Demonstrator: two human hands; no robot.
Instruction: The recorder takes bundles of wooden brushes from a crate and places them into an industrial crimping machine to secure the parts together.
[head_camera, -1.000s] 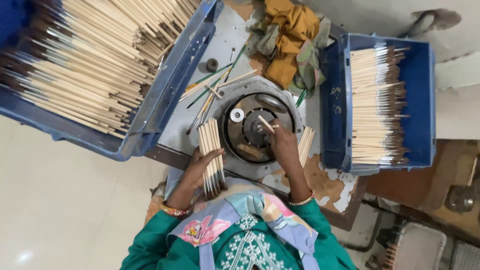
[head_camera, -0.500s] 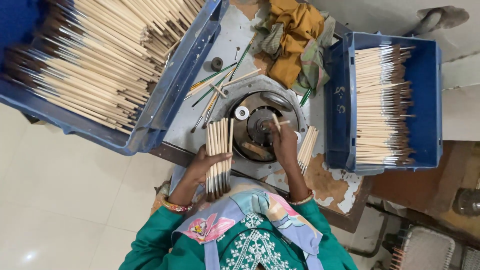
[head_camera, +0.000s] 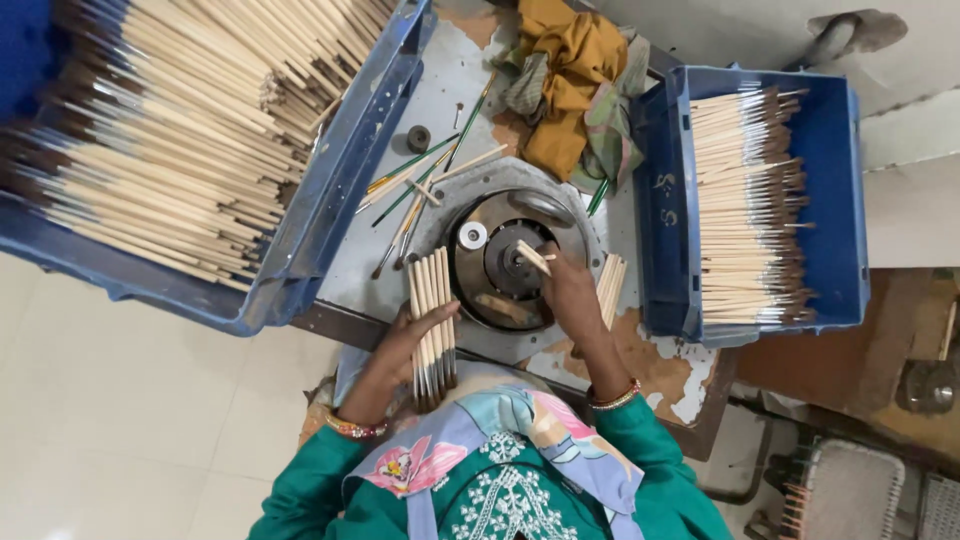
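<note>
At the far left, toward ten o'clock of the picture, a large blue crate (head_camera: 330, 215) is heaped with pale wooden brush handles lying slantwise. Just to its right, on the grey worktop (head_camera: 440, 90), a few loose brushes with green and pale handles (head_camera: 415, 185) lie scattered, with a small dark ring (head_camera: 418, 138) at twelve o'clock of them.

Below those, the left hand (head_camera: 415, 335) is curled around a bundle of brushes (head_camera: 432, 325), fingers wrapped from the left and thumb across the front; the bundle stands fanned, its pale ends pointing to twelve o'clock and its dark tips down toward six, against the person's patterned scarf (head_camera: 500, 440).

At three o'clock of the bundle, nearly touching it, sits the round metal machine disc (head_camera: 500, 265) with a small white ring (head_camera: 472, 236) on its left part. The right hand (head_camera: 570, 290) rests over the disc's right edge, fingers pinched shut on a single short brush (head_camera: 533, 257) that points toward ten o'clock, over the disc's middle. Just right of that hand a small stack of pale brushes (head_camera: 610, 285) lies on the worktop.

At twelve o'clock of the disc lies a crumpled mustard and green cloth (head_camera: 575, 85). Farthest right, at three o'clock, a smaller blue crate (head_camera: 835, 180) holds brushes laid in a neat row, tips to the right.
</note>
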